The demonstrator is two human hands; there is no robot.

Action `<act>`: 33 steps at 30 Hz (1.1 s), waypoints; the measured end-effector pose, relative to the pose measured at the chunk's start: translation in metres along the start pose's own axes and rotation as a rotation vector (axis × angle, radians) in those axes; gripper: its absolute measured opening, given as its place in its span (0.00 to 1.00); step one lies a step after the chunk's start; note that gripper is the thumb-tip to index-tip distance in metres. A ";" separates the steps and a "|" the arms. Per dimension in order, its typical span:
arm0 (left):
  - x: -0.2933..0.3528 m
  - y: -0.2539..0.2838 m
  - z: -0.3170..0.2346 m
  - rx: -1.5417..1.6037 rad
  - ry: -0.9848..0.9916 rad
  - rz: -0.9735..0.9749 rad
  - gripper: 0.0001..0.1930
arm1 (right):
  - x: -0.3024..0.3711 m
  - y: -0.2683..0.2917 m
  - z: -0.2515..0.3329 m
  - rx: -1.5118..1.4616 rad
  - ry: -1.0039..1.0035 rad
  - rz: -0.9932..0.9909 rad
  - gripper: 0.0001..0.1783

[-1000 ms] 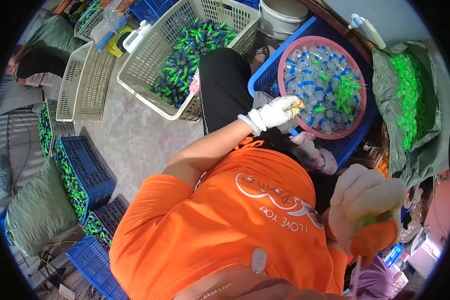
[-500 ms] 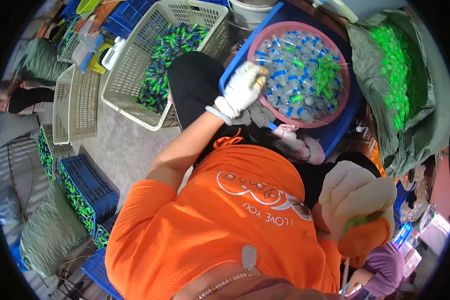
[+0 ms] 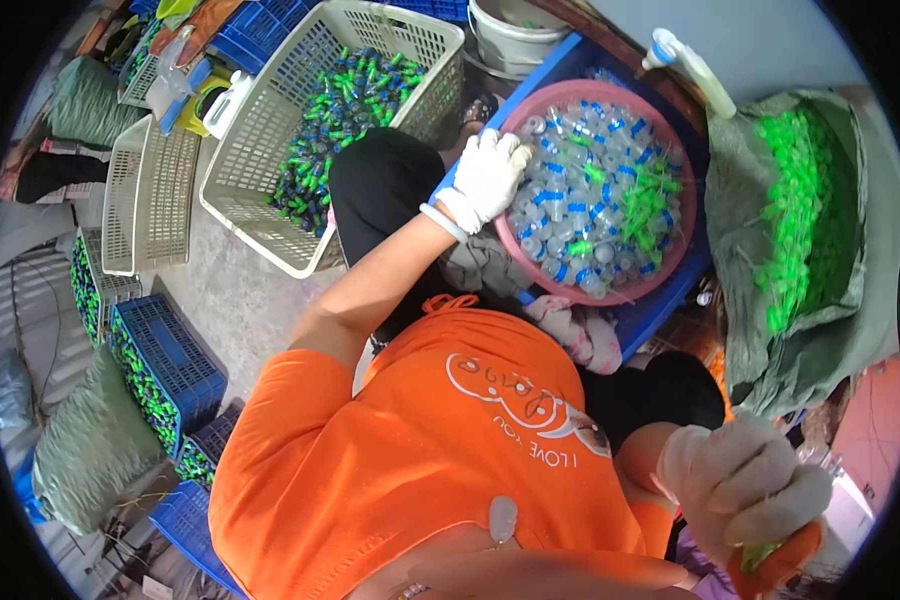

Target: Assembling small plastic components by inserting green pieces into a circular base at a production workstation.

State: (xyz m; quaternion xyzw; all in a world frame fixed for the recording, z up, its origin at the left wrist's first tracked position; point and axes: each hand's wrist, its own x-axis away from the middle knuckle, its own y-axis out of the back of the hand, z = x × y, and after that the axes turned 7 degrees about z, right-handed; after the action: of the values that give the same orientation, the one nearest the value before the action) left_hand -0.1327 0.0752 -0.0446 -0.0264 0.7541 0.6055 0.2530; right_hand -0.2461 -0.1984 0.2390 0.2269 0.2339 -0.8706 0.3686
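My left hand (image 3: 484, 180), in a white knit glove, is at the left rim of a pink basin (image 3: 507, 243). Its fingers are curled downward, and whatever they hold is hidden. Small clear plastic bottles (image 3: 570, 190) with blue bands fill the basin, with bright green thin-stemmed plastic pieces (image 3: 652, 205) heaped on their right side. Raised at the lower right, my right hand (image 3: 745, 490) wears a white glove with orange on the fingertips. It is closed in a pinch on a small green plastic piece (image 3: 760, 553), mostly covered by the fingers.
The basin sits in a blue tray (image 3: 685, 270). To its right stands a grey-green sack (image 3: 770, 365) of green pieces. At the left is a beige crate (image 3: 255, 205) of green-and-dark bottles, with blue crates (image 3: 170, 350) and a stuffed sack (image 3: 95, 450) beyond. A white bucket (image 3: 510, 40) stands behind.
My right hand has moved right and lower in the picture, still closed around the green piece. My left hand stays at the basin's rim. The view has shifted, so the basin appears lower.
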 end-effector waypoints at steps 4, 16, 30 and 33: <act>-0.015 0.009 -0.006 0.139 0.055 -0.015 0.24 | -0.024 0.014 -0.005 0.039 0.106 0.164 0.16; -0.119 -0.029 -0.020 1.287 0.114 -0.045 0.19 | -0.032 0.069 -0.107 1.194 -0.549 0.315 0.06; -0.156 -0.005 -0.036 1.801 0.316 -0.063 0.20 | -0.077 0.146 -0.145 1.600 -0.442 -0.475 0.15; -0.157 -0.006 -0.033 1.756 0.299 -0.037 0.19 | -0.070 0.156 -0.155 1.710 -0.340 -0.400 0.13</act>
State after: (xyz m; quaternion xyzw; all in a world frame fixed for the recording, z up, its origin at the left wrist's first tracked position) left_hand -0.0056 0.0013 0.0196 0.0862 0.9708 -0.2047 0.0906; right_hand -0.0510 -0.1689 0.1191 0.2470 -0.5176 -0.8173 -0.0557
